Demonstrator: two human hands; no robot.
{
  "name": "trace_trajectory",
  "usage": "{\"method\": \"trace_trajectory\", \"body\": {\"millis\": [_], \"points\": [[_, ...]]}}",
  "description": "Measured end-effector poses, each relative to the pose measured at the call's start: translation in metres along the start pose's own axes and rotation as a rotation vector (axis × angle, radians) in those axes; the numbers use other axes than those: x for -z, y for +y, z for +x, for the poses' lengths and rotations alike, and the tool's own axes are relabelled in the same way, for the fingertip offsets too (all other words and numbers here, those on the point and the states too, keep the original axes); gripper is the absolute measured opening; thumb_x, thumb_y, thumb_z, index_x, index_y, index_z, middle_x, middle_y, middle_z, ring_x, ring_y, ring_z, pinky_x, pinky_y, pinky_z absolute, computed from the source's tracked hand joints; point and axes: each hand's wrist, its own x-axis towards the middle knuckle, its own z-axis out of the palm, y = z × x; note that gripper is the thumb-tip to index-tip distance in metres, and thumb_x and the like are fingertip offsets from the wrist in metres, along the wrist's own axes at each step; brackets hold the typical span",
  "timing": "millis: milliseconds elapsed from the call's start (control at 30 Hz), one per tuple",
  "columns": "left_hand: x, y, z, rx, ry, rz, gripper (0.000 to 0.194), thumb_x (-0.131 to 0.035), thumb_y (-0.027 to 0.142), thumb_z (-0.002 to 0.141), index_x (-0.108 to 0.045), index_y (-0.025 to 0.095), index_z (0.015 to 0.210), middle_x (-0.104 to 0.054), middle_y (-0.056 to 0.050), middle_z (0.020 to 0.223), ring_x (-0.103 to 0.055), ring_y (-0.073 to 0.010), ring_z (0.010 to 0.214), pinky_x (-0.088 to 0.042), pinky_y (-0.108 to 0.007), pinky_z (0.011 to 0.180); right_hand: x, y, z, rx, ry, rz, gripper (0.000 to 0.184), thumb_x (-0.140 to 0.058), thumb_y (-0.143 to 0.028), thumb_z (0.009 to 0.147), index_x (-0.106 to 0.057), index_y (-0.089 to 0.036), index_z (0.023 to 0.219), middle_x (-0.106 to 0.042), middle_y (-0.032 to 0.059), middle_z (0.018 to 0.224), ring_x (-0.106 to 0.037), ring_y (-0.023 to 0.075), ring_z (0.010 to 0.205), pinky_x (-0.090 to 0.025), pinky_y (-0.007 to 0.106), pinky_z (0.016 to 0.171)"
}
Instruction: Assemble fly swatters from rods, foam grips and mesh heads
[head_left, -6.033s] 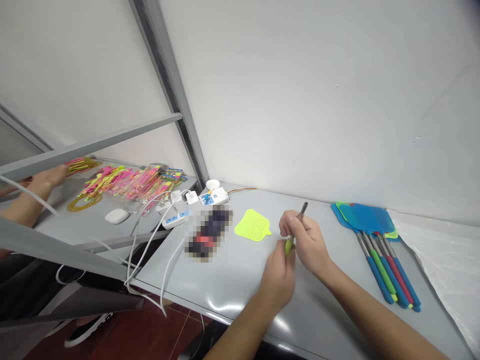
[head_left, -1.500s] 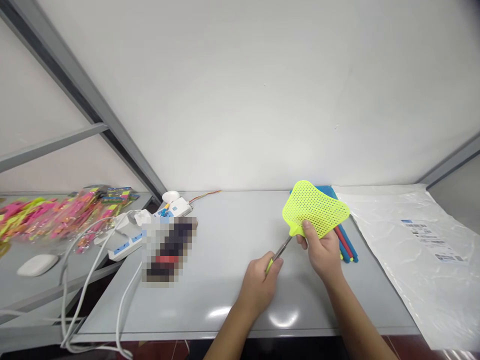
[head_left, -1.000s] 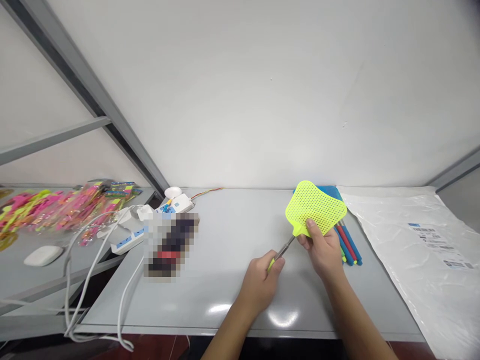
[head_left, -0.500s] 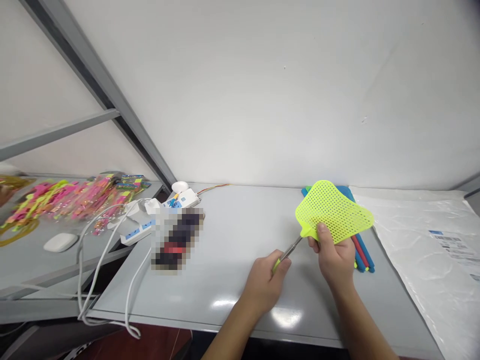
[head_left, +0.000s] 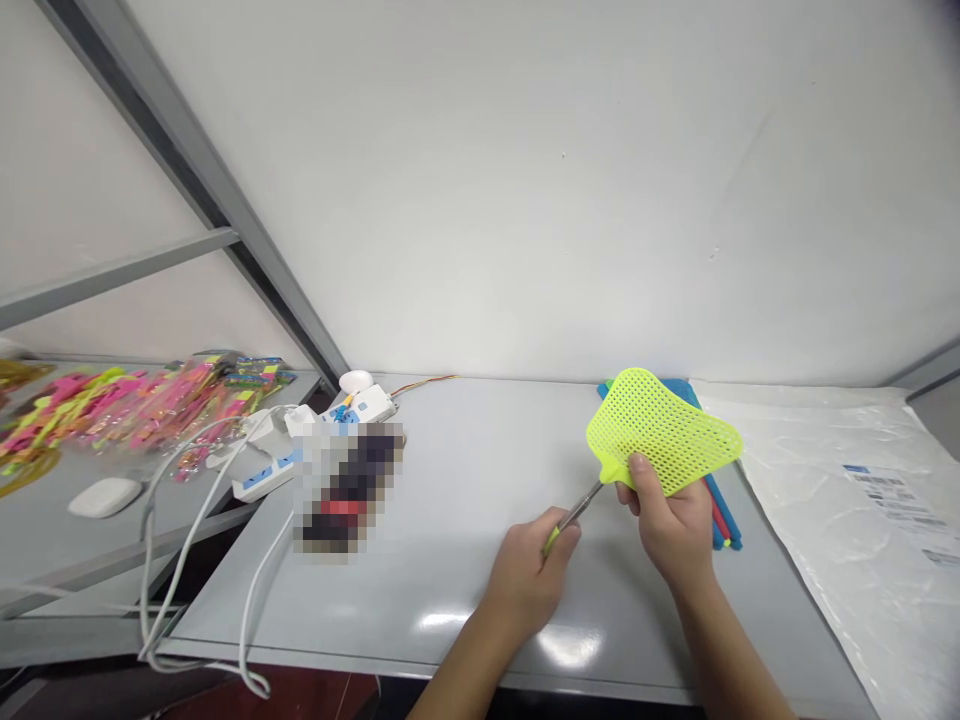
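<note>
Both hands hold a lime-green fly swatter (head_left: 660, 432) above the desk (head_left: 450, 440).
Left hand (head_left: 529, 572) closes around the handle (head_left: 579, 517); right hand (head_left: 667, 530) pinches the mesh base.

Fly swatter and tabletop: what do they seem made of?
The swatter's head, held by the right hand, looks like matte moulded neon-yellow plastic, its even mesh of holes typical of moulding. The shaft, held by the left hand, looks like polished metal, from its bright sheen. The tabletop looks smooth and glossy grey, from its light glare; painted metal or laminate, I cannot tell which.
</note>
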Motion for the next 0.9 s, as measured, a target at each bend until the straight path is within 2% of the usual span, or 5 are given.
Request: {"method": "trace_trajectory", "body": {"millis": [233,433,633,800,900], "points": [[0.000,-0.001,0.001,0.011,-0.003,-0.004,0.041,-0.032,0.047,0.097,-0.061,0.019,0.092,-0.038,0.005,0.058,-0.034,-0.0120,0.053,-0.022,-0.025,0.053,-0.001,0.004,0.004,-0.081,-0.001,0.119,0.033,-0.055,-0.038,0.090,-0.050,-0.019,0.064,-0.047,-0.0025,0.055,-0.044,0.0099,0.048,-0.031,0.025,0.042],[0.002,-0.002,0.003,0.019,-0.016,-0.057,0.039,-0.033,0.048,0.096,-0.059,0.019,0.089,-0.032,0.006,0.058,-0.031,-0.0114,0.053,-0.023,-0.025,0.053,-0.004,0.008,0.009,-0.175,-0.093,0.211,0.034,-0.055,-0.041,0.090,-0.048,-0.019,0.065,-0.044,-0.0044,0.051,-0.038,0.0079,0.045,-0.026,0.024,0.041],[0.008,-0.004,0.005,0.115,-0.069,-0.171,0.044,-0.030,0.053,0.094,-0.055,0.018,0.084,-0.032,0.006,0.058,-0.032,-0.0116,0.056,-0.027,-0.024,0.054,-0.013,0.014,0.012,-0.281,-0.181,0.336,0.034,-0.057,-0.045,0.088,-0.044,-0.020,0.068,-0.041,-0.0058,0.053,-0.037,0.0075,0.047,-0.024,0.023,0.043],[0.009,-0.001,0.009,0.145,-0.082,-0.213,0.044,-0.031,0.055,0.094,-0.044,0.019,0.072,-0.034,0.006,0.059,-0.033,-0.0112,0.056,-0.027,-0.023,0.053,-0.017,0.010,0.014,-0.255,-0.198,0.336,0.035,-0.058,-0.046,0.087,-0.041,-0.021,0.069,-0.036,-0.0070,0.056,-0.032,0.0073,0.048,-0.024,0.023,0.046],[0.011,0.005,0.011,0.119,-0.054,-0.130,0.043,-0.031,0.054,0.094,-0.035,0.021,0.067,-0.035,0.005,0.061,-0.034,-0.0116,0.058,-0.026,-0.024,0.054,-0.018,0.009,0.014,-0.233,-0.175,0.331,0.035,-0.056,-0.045,0.088,-0.040,-0.021,0.068,-0.034,-0.0074,0.056,-0.031,0.0075,0.048,-0.025,0.024,0.046]]}}
